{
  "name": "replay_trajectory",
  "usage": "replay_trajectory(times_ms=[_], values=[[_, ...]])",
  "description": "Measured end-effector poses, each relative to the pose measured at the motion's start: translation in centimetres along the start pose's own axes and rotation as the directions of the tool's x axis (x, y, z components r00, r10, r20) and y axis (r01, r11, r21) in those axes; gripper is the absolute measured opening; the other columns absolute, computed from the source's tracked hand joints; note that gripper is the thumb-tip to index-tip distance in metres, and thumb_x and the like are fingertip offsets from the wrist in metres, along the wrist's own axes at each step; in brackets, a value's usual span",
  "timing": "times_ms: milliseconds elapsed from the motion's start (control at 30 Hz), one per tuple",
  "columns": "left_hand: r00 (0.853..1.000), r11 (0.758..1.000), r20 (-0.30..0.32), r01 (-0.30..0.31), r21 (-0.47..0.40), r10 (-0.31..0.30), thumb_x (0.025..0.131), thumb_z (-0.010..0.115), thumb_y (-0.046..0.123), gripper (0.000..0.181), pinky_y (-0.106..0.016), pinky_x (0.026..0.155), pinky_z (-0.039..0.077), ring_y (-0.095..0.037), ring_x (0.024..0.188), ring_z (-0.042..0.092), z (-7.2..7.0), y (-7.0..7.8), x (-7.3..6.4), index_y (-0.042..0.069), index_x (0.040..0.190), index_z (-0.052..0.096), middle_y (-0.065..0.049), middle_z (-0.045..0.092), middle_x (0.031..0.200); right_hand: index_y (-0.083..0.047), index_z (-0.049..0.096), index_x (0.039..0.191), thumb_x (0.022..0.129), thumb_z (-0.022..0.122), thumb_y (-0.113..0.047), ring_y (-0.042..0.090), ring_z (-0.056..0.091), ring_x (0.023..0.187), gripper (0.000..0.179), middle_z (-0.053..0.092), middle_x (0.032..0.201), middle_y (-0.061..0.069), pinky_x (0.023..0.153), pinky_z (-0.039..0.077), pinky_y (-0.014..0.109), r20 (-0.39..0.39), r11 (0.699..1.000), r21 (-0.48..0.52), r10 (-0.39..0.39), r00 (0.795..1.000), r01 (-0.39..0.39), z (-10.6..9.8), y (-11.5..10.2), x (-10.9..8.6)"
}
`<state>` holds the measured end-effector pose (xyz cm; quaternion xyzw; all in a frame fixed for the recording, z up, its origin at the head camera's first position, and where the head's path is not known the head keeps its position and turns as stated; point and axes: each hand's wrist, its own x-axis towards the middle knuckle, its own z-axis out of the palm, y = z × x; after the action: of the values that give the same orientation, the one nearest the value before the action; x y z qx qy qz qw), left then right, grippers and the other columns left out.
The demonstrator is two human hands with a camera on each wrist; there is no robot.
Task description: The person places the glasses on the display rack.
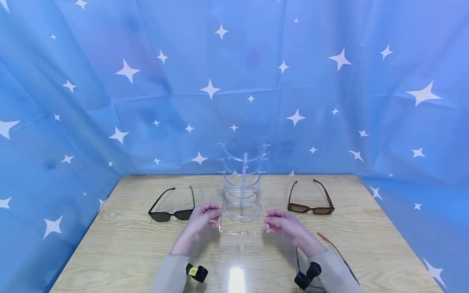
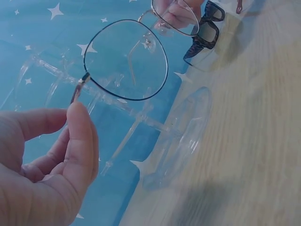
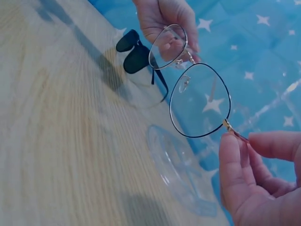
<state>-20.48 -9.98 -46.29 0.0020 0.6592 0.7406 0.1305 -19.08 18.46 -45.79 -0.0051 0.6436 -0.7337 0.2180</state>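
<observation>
A pair of thin-rimmed eyeglasses (image 1: 235, 232) with clear round lenses is held up in front of a clear display stand (image 1: 243, 183). My left hand (image 1: 202, 219) pinches one temple arm between thumb and fingers, close to the hinge. On the other side, my right hand (image 1: 287, 227) pinches the opposite temple arm the same way. The arms are unfolded and point toward the stand. Dark rims and a lens (image 2: 127, 61) show in the left wrist view. From the right wrist, the nearer lens (image 3: 200, 101) and a gold hinge are visible.
Black sunglasses (image 1: 161, 216) lie left of the stand, and brown tortoiseshell sunglasses (image 1: 311, 209) lie right of it. Another pair of glasses (image 1: 340, 256) is partly hidden under my right forearm. A blue star-patterned curtain (image 1: 253, 81) hangs behind the wooden table (image 1: 110, 252).
</observation>
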Motion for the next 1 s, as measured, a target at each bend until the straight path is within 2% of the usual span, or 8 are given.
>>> replay_trajectory(times_ms=[133,300,500,633,800,1000], values=[[1.000,0.999,-0.010,0.023,-0.028,-0.023,0.088,0.059,0.001,0.015,-0.024,0.058,0.053,-0.012,0.068,0.058,0.2,0.6,0.9,-0.006,0.101,0.060,-0.005,0.060,0.079,0.005,0.054,0.106,0.090,0.056,-0.002,0.011,0.062,0.074,0.017,0.062,0.084,0.003,0.067,0.054,0.021,-0.023,1.000,-0.007,-0.001,1.000,0.001,-0.4,-0.5,0.8],[0.997,0.997,-0.047,0.057,-0.059,-0.060,0.087,0.061,0.003,0.012,-0.022,0.058,0.051,-0.013,0.069,0.057,0.1,0.5,2.8,-0.002,0.098,0.062,-0.007,0.060,0.082,0.010,0.050,0.112,0.091,0.055,-0.002,0.011,0.062,0.074,0.025,0.062,0.085,0.004,0.068,0.054,0.021,-0.049,0.999,-0.036,0.006,0.999,-0.007,-1.0,-1.2,2.0],[0.996,0.995,-0.050,0.075,-0.065,-0.078,0.089,0.059,0.005,0.022,-0.021,0.059,0.051,-0.012,0.068,0.057,0.3,0.6,4.4,-0.007,0.107,0.058,-0.008,0.060,0.082,0.009,0.050,0.114,0.092,0.054,-0.002,0.010,0.061,0.075,0.025,0.062,0.088,0.006,0.069,0.054,0.021,-0.083,0.998,-0.051,0.024,0.996,-0.029,-1.6,-1.7,3.5],[0.993,0.988,-0.049,0.104,-0.113,-0.110,0.090,0.058,0.004,0.031,-0.018,0.057,0.051,-0.011,0.066,0.057,0.3,0.6,5.5,-0.011,0.116,0.052,-0.006,0.059,0.080,0.011,0.048,0.117,0.093,0.052,0.000,0.010,0.061,0.075,0.027,0.062,0.087,0.005,0.068,0.054,0.020,-0.089,0.998,-0.054,0.021,0.996,-0.026,-1.9,-1.9,4.6],[0.987,0.979,-0.089,0.121,-0.162,-0.136,0.090,0.057,0.003,0.034,-0.016,0.055,0.050,-0.009,0.063,0.057,0.2,0.7,6.6,-0.011,0.120,0.052,-0.002,0.061,0.077,0.016,0.042,0.122,0.092,0.049,0.003,0.008,0.059,0.072,0.033,0.061,0.083,0.003,0.067,0.053,0.019,-0.096,0.999,-0.047,0.006,0.995,-0.011,-1.9,-2.2,5.8],[0.978,0.970,-0.141,0.124,-0.208,-0.155,0.091,0.058,0.005,0.035,-0.013,0.052,0.047,-0.006,0.061,0.056,0.1,0.8,7.6,-0.009,0.122,0.053,-0.001,0.062,0.076,0.017,0.038,0.130,0.093,0.047,0.005,0.009,0.059,0.076,0.039,0.060,0.091,0.007,0.070,0.053,0.019,-0.141,0.999,-0.046,0.023,0.990,-0.029,-1.7,-2.7,7.2]])
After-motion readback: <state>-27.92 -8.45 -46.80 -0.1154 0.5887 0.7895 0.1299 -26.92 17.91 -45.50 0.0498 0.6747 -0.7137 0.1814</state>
